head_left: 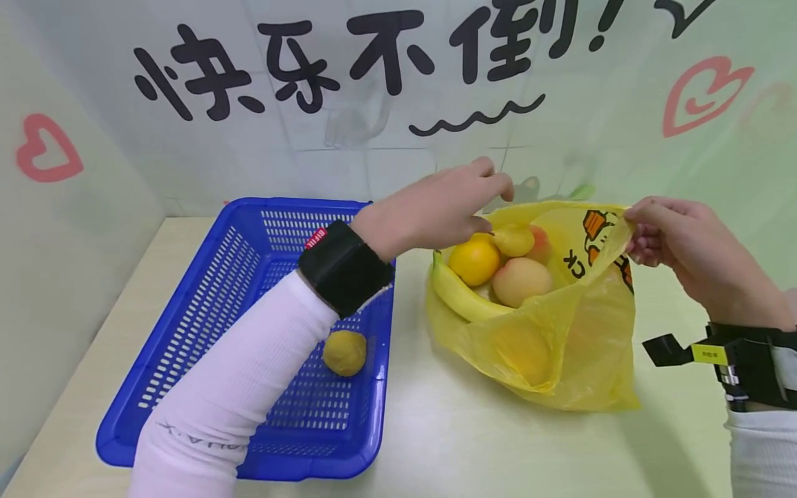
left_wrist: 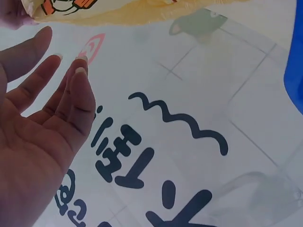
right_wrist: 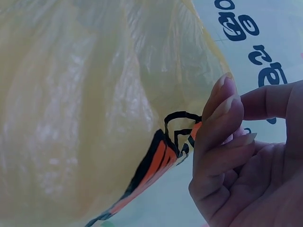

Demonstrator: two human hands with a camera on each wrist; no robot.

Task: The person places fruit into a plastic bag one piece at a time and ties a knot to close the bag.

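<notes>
A yellow plastic bag (head_left: pixel 598 346) with a printed cartoon stands on the table with its mouth spread. My right hand (head_left: pixel 691 242) pinches the bag's rim at the upper right; the right wrist view shows thumb and fingertips on the film (right_wrist: pixel 118 94). Inside lie a banana (head_left: pixel 463 297), an orange (head_left: pixel 474 261), a pear (head_left: pixel 514 240), a peach (head_left: pixel 521 282) and a reddish fruit (head_left: pixel 542 243) partly hidden behind the pear. Above the bag's left side hovers my left hand (head_left: pixel 445 204), its fingers loosely bent with nothing between them, as the left wrist view also shows.
Left of the bag is a blue plastic basket (head_left: pixel 385 387) with slotted walls. One round yellowish-brown fruit (head_left: pixel 344 353) lies in it near its right side, and my left forearm crosses over the basket. A lettered wall (head_left: pixel 405 166) rises behind the table (head_left: pixel 448 436).
</notes>
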